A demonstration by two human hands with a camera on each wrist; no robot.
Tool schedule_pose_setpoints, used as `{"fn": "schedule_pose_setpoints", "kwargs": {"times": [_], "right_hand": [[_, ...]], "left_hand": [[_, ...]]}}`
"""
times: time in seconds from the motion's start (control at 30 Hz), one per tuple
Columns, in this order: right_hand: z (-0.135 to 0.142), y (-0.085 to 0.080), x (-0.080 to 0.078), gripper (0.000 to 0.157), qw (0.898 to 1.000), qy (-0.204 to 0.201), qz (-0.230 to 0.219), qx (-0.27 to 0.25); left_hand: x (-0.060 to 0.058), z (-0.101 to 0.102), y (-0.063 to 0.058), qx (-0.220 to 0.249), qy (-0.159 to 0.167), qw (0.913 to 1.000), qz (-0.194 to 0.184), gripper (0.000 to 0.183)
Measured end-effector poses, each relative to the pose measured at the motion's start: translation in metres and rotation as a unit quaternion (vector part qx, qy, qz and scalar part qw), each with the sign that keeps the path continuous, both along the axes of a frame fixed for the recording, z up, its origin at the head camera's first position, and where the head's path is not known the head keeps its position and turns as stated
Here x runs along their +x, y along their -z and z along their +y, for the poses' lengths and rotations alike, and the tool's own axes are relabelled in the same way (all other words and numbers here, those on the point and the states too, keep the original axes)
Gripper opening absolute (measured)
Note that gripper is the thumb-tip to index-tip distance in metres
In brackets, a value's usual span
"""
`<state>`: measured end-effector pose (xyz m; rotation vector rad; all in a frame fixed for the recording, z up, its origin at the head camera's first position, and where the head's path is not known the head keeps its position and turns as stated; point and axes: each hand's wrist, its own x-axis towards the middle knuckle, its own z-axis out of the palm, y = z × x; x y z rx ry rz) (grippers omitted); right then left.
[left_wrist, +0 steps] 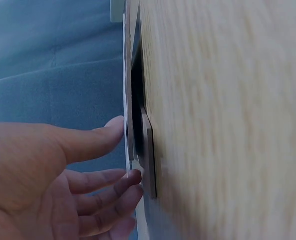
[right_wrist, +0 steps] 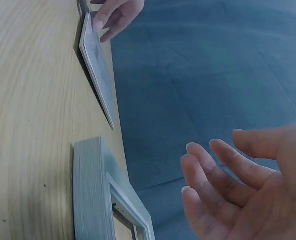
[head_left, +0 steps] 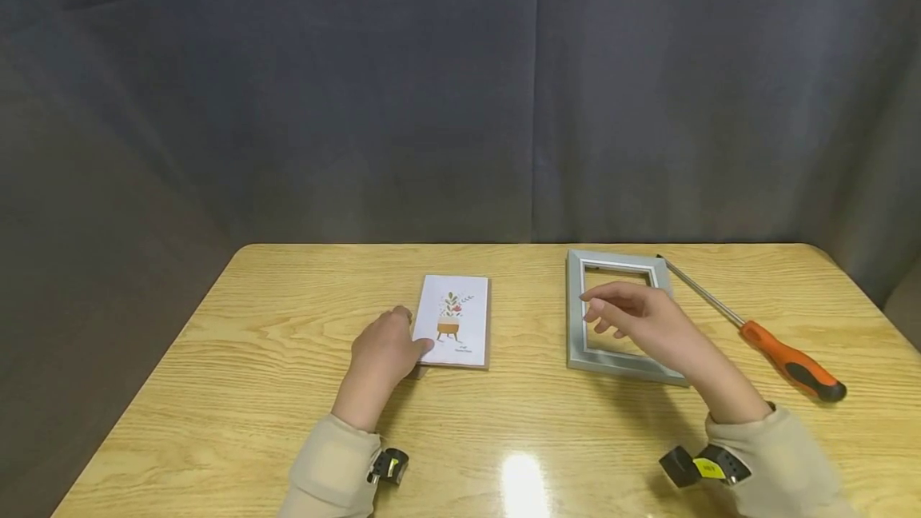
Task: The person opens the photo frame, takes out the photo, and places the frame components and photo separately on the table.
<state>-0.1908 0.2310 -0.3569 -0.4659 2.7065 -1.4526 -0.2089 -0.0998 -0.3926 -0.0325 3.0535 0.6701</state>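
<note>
A white print of a potted plant (head_left: pixel 452 320) lies face up on a thin brown board near the table's middle. My left hand (head_left: pixel 384 348) pinches its left edge, thumb on the face and fingertips at the side. Seen edge-on in the left wrist view, the board (left_wrist: pixel 130 90) is tilted a little off the tabletop, with a flat brown strip (left_wrist: pixel 148 155) under it. My right hand (head_left: pixel 640 318) hovers above a grey picture frame (head_left: pixel 576 318) with loosely bent fingers and nothing in them. Through the frame's opening the wooden table shows.
A screwdriver (head_left: pixel 780 352) with an orange and black handle lies right of the frame, its tip by the frame's far corner. Behind the wooden table (head_left: pixel 237 390) hangs a dark curtain (head_left: pixel 403 102).
</note>
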Motion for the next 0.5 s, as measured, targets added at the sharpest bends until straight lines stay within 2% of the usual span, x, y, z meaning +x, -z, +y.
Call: {"fn": "schedule_pose_setpoints", "kwargs": {"times": [0.5], "right_hand": [[-0.0062, 0.0092, 0.0022, 0.029, 0.999, -0.028, 0.031, 0.000]], "left_hand": [[0.0002, 0.0010, -0.0020, 0.011, -0.012, 0.9999, 0.005, 0.049]]}}
